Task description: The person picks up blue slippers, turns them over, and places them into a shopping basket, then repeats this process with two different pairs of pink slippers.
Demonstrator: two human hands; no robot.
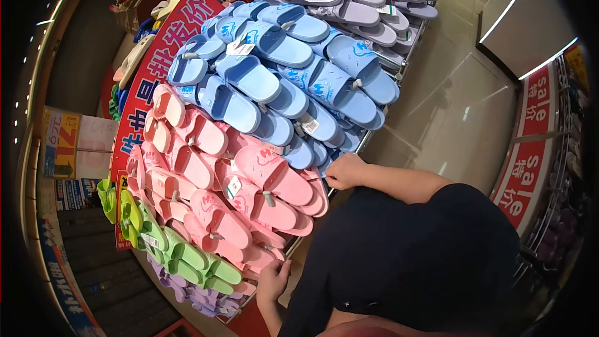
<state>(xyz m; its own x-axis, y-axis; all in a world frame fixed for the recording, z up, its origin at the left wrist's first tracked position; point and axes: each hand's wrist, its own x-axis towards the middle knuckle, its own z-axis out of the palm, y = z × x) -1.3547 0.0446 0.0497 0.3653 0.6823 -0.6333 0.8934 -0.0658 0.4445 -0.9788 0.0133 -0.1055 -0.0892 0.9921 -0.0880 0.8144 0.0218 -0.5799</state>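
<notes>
Rows of pink slippers (265,175) lie on a rack in front of me, with blue slippers (281,47) beyond them. My right hand (345,171) is at the rack's edge, its fingers curled by the lowest blue slippers; what they hold, if anything, is hidden. Nearer to me, my left hand (273,278) rests with bent fingers at the edge beside the lower pink slippers, and its grip cannot be made out. White tags hang on several slippers.
Green slippers (184,254) and purple slippers (193,293) lie at the lower left, grey slippers (362,15) at the top. A red sign (168,56) runs behind the rack. Tiled floor (437,100) and a shelf with red sale signs (527,171) are at the right.
</notes>
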